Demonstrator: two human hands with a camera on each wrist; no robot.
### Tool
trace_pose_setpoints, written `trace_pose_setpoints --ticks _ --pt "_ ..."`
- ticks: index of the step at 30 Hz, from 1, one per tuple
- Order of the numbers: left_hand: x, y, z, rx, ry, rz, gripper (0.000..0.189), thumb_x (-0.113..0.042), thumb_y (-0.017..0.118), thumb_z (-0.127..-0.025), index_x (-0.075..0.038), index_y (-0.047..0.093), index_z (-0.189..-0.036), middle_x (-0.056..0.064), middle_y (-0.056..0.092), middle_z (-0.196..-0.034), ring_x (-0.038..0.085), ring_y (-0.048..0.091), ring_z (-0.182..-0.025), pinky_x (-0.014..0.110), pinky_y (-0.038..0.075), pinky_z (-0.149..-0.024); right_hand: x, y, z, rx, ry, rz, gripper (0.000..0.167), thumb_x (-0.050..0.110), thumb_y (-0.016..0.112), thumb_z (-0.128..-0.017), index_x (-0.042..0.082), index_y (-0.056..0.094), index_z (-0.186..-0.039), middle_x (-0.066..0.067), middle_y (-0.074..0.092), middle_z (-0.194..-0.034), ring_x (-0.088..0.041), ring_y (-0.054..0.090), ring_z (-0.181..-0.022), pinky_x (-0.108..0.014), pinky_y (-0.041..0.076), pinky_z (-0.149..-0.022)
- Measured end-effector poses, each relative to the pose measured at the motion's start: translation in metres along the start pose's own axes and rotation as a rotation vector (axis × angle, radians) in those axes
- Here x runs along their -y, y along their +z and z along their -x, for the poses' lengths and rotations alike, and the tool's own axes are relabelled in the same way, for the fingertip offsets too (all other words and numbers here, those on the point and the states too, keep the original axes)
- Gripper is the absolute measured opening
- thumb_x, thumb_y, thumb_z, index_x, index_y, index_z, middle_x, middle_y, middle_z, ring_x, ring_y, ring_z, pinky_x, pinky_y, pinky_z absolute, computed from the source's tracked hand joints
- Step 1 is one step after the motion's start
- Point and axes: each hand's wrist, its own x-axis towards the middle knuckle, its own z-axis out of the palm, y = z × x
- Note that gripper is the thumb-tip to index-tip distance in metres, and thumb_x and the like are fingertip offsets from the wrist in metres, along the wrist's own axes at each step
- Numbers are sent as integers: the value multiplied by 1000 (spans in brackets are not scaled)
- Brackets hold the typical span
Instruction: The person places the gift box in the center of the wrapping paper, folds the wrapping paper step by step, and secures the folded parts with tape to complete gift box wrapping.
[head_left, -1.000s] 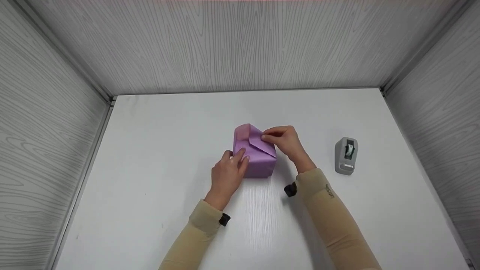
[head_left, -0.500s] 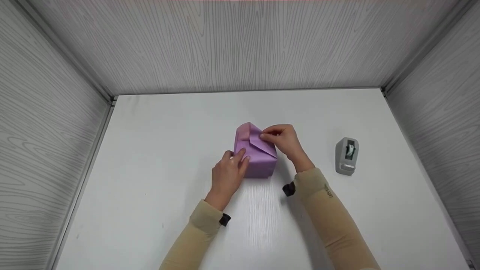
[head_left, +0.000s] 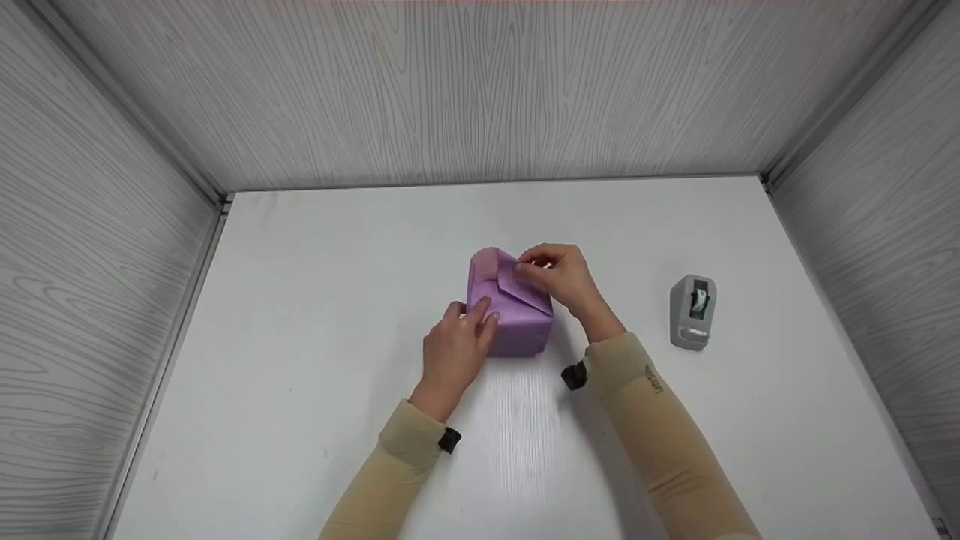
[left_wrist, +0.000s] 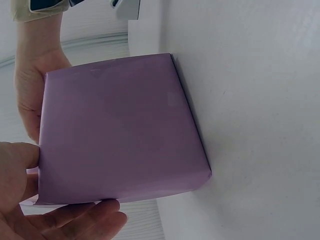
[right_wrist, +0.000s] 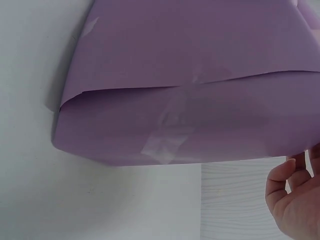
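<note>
A box wrapped in purple paper (head_left: 517, 337) stands on the white table, with paper folded across its top. My left hand (head_left: 454, 349) grips its left side, forefinger and thumb lying over the top and the other fingers down the side; in the left wrist view these fingers (left_wrist: 102, 217) are bent along the box's edge. At the upper right, my right hand (head_left: 566, 277) pinches the edge of the folded top flap (head_left: 523, 291) between thumb and forefinger. Clear tape (right_wrist: 167, 142) crosses a paper seam on one side in the right wrist view.
A grey tape dispenser (head_left: 680, 315) with a roll stands to the right of the box. The white table (head_left: 315, 300) is bordered by pale wood-grain panels (head_left: 450, 97) at the back and both sides.
My right hand has shifted slightly left and away from me along the flap, its fingers more bent. The left hand and the box have stayed nearly still.
</note>
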Motion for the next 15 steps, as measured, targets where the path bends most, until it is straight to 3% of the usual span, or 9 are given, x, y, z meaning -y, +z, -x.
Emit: trace_pose_setpoints --ticks 6,15 --pt "0 1 0 -19 20 4 30 -32 63 -97 -12 72 -118 16 64 -89 29 65 -62 44 54 -51 31 1 7 41 -41 -12 12 -2 70 -84 -11 70 -92 -10 68 -83 -21 55 -76 -24 44 -65" --pt "0 1 0 -4 8 2 31 -33 61 -97 -13 72 -119 15 64 -89 28 66 -64 44 54 -52 43 3 5 48 -47 44 9 -2 69 -85 -9 71 -92 -11 68 -83 -20 55 -76 -24 44 -65"
